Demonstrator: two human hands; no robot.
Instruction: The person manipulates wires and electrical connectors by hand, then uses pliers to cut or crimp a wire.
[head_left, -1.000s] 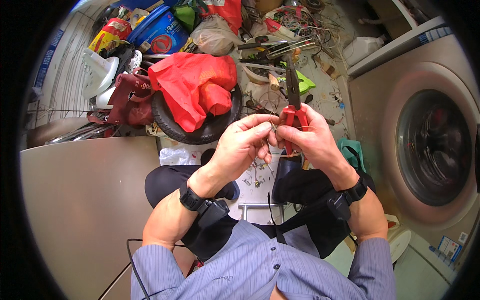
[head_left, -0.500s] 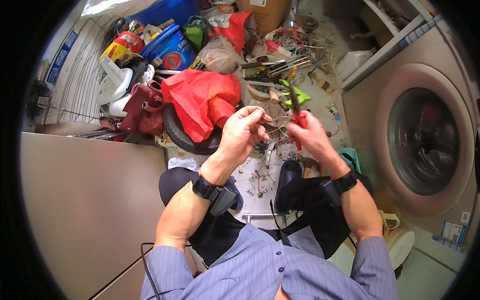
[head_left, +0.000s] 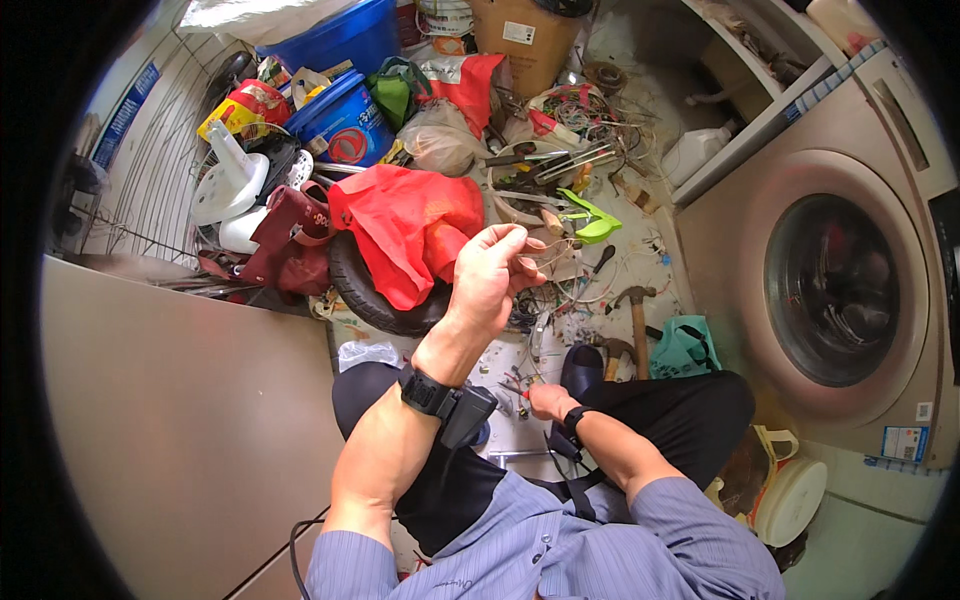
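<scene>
Raised over the cluttered floor, my left hand (head_left: pixel 488 272) is closed in a pinch on a thin wire (head_left: pixel 560 247), pale copper in colour, whose loose end reaches out to the right. My right hand (head_left: pixel 549 401) is low between my knees, its fingers wrapped round the red-handled pliers (head_left: pixel 523 393). Most of the tool is hidden by the hand, and its dark tip points left over small scraps on the floor. Just left of my left hand lies a red cloth bag (head_left: pixel 400 225) on top of a black tyre (head_left: pixel 372 295).
A hammer (head_left: pixel 638 325) and a teal bag (head_left: pixel 686 347) lie beside my right knee. A washing machine (head_left: pixel 735 250) stands at the right, a large beige panel (head_left: pixel 185 400) at the left. Ahead are a blue bucket (head_left: pixel 345 120), a bright green tool (head_left: pixel 597 222) and tangled wires (head_left: pixel 590 115).
My right hand has moved down and toward me with the red-handled pliers, away from the wire. My left hand keeps the wire pinched and has shifted slightly right.
</scene>
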